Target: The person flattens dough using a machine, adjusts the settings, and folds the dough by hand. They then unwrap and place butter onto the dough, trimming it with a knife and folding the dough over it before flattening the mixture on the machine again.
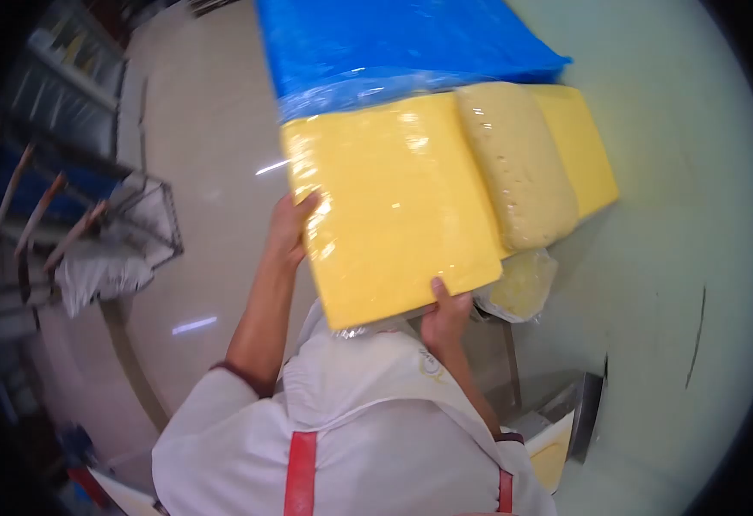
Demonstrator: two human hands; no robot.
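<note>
- Head camera looks down on two bare hands clamped on a yellow slab (394, 206) wrapped in clear film, held flat in front of the white jacket (351, 430).
- Left hand (289, 232) grips the slab's left edge: fingers curl over the top face, and the forearm runs down to a rolled sleeve.
- Right hand (445, 314) holds the near corner, thumb pressed on top, the rest of its fingers tucked underneath and out of sight.
- Beyond the left fingertips, a blue plastic sheet (394, 43) covers the far end of the pile, touching the slab's far edge.
- Just past the right thumb, a pale dough block (518, 163) in film lies against the slab's right side, and a second yellow slab (583, 146) sits beyond it.
- Right beside the right hand's knuckles, a crumpled clear bag (523, 284) pokes out from under the dough.
- Well off to the left of the left hand, a metal rack (75, 232) stands on the shiny floor (204, 146).
</note>
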